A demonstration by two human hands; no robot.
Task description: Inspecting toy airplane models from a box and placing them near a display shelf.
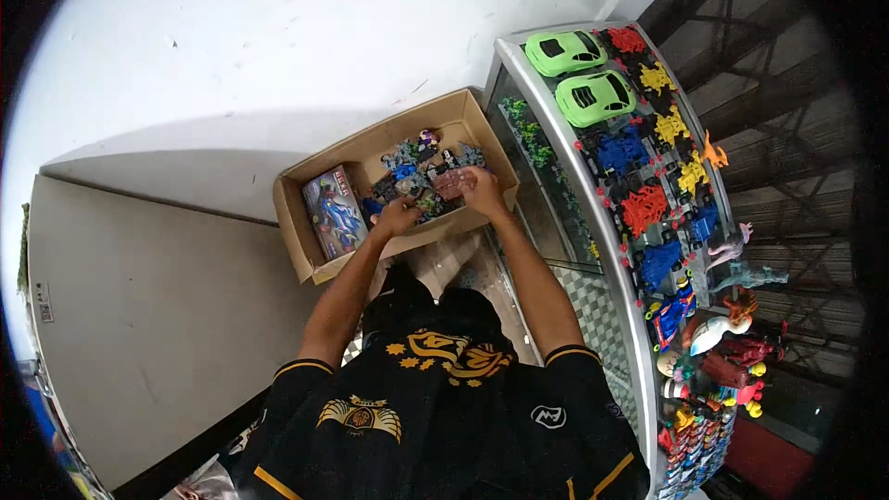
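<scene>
An open cardboard box (410, 118) lies in front of me, holding a pile of small plastic toy figures (405, 170) in grey, blue and purple. At its left end rests a boxed toy kit (335, 212) with a blue vehicle pictured on it. My right hand (484, 192) grips a reddish-brown plastic piece (453, 183) over the right part of the pile. My left hand (399, 216) reaches over the box's near edge, its fingers at the pile's near side; whether they hold a toy cannot be told.
To the right stands a glass display case (555, 146), its top covered with green toy cars (594, 98), red, yellow and blue toy vehicles and several animal figures. A large grey panel (167, 305) is at the left. A white wall (278, 35) rises behind the box.
</scene>
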